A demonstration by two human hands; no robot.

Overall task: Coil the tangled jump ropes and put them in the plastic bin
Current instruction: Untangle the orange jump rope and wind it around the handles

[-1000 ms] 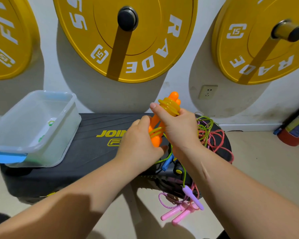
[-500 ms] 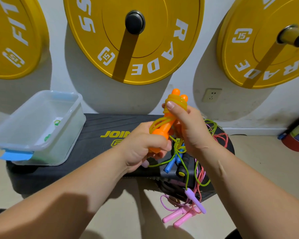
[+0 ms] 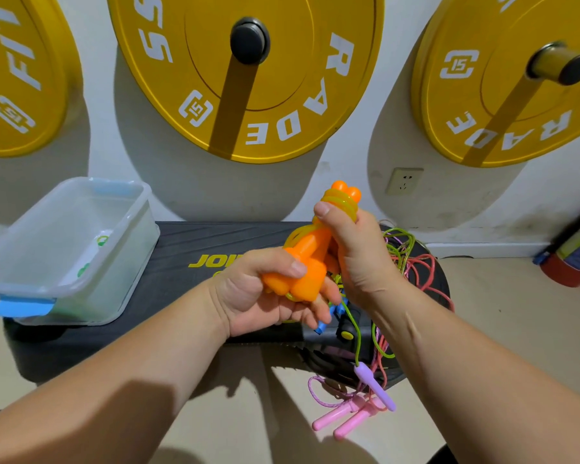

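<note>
Left hand (image 3: 258, 296) now turned palm-up, fingers (image 3: 310, 306) curled round orange handles (image 3: 310, 262); right hand (image 3: 362, 259) pinches the wound cord (image 3: 340, 202), seemingly ready for the bin (image 3: 31, 289).

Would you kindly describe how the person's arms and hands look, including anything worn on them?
The left forearm and right forearm are bare to the frame's edge, no sleeves in view. The left hand and right hand wear no gloves; neither wrist shows a watch or bracelet. No rings show on the visible fingers; nails look short and unpainted.
</note>
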